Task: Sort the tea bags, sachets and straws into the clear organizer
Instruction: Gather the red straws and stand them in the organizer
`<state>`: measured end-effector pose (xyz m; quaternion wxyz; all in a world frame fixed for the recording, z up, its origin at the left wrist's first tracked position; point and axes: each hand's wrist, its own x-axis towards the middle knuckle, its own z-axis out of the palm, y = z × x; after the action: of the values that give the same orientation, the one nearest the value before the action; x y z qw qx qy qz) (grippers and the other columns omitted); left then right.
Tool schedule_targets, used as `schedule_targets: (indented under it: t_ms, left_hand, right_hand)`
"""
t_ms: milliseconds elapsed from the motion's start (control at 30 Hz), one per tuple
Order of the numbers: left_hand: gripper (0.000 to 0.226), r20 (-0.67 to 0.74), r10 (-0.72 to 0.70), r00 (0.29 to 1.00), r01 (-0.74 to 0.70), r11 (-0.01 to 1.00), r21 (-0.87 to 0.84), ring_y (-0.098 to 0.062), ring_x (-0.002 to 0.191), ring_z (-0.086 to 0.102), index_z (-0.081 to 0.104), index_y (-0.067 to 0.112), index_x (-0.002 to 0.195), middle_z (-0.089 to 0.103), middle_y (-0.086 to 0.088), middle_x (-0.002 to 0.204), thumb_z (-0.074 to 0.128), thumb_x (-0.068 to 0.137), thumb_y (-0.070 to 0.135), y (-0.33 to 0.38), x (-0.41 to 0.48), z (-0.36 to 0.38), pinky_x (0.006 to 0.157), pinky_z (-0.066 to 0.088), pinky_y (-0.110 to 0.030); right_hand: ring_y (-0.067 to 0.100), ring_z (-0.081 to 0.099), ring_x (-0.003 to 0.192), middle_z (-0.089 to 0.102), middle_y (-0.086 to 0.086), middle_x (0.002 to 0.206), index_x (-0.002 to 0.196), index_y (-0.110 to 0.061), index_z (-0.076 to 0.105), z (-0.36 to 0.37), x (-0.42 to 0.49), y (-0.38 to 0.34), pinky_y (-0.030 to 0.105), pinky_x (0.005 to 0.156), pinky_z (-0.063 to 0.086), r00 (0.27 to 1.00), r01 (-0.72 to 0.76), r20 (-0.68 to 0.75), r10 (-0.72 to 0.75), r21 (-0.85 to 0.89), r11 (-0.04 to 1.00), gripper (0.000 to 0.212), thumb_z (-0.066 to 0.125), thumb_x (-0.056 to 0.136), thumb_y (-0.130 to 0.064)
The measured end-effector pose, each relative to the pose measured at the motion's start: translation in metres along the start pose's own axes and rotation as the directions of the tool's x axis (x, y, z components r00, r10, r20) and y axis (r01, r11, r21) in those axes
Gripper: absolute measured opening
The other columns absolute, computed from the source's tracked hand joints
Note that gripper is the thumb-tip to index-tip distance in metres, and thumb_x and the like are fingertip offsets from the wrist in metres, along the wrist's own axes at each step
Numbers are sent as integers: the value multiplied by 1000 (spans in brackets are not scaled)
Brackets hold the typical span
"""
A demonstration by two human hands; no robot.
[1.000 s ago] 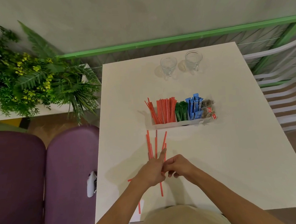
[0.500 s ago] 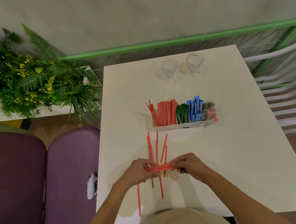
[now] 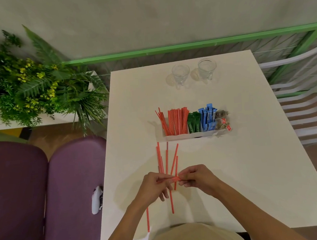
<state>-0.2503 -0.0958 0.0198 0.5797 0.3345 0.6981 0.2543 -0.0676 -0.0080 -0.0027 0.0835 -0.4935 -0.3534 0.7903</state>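
The organizer (image 3: 190, 135) is sitting in the middle of the table (image 3: 251, 169), holding straws (image 3: 176, 121) on its left and tea bags (image 3: 222, 120) on its right. Two glasses (image 3: 180, 74) are standing behind it, farther away. Loose straws (image 3: 166, 156) are lying nearer, in front.

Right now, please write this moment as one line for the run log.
stage: straw pickup | left hand: pinches straw bundle | right hand: pinches same bundle | loose straws: on table | organizer: partly filled
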Motion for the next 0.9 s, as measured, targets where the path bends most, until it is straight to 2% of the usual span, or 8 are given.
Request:
schedule_targets:
  t_ms: [100,233,333,433,567,700,900]
  left_hand:
    - [18,-16,16,1000,-15,998,60,-15,49,59,76,21,104,72,-3,72,64,92,15,1,2,1,44,45,-20]
    - [18,-29,30,999,-27,994,103,-5,46,52,76,23,104,71,3,72,62,93,17,1,6,6,47,41,-13]
    - [14,-84,36,996,-33,999,43,-7,48,55,75,20,99,67,5,65,63,93,19,0,9,7,51,46,-17]
    - [12,-169,14,986,-28,996,-80,-15,55,61,70,15,97,68,-2,72,59,95,18,0,12,9,54,52,-25]
    - [15,-222,-48,974,14,988,-153,-13,53,57,59,7,92,63,-4,69,49,100,14,3,14,18,52,48,-23]
    - [15,-227,-7,974,-21,992,-121,-11,53,59,63,8,93,66,-2,66,51,99,15,2,12,19,56,51,-23]
    - [11,-206,37,978,-71,984,-164,-21,62,68,73,10,97,73,-9,71,63,92,11,1,13,4,63,58,-28]
  right_hand:
    - [26,70,74,71,26,86,98,7,72,1,1,1,29,68,58,1000,2,12,-2,15,1000,15,67,88,-3]
    - [27,71,75,72,26,88,99,8,71,1,0,2,29,70,58,1000,22,16,-23,30,999,15,65,88,-1]
    - [30,72,77,71,28,88,97,8,71,3,-1,2,30,69,59,997,69,-37,-66,74,995,13,66,87,2]
    - [31,71,76,71,28,87,98,8,71,5,1,1,31,68,58,990,116,-97,-106,107,987,14,66,86,3]
    - [25,68,71,71,21,81,97,4,72,13,3,1,29,64,52,985,137,-118,-128,64,989,12,65,88,-1]
    - [25,67,68,71,22,79,94,4,72,13,3,1,29,63,53,984,137,-121,-131,46,989,11,66,88,-2]
    - [34,73,80,74,22,87,94,4,72,3,-1,-7,31,63,59,988,109,-112,-103,45,993,10,69,85,1]
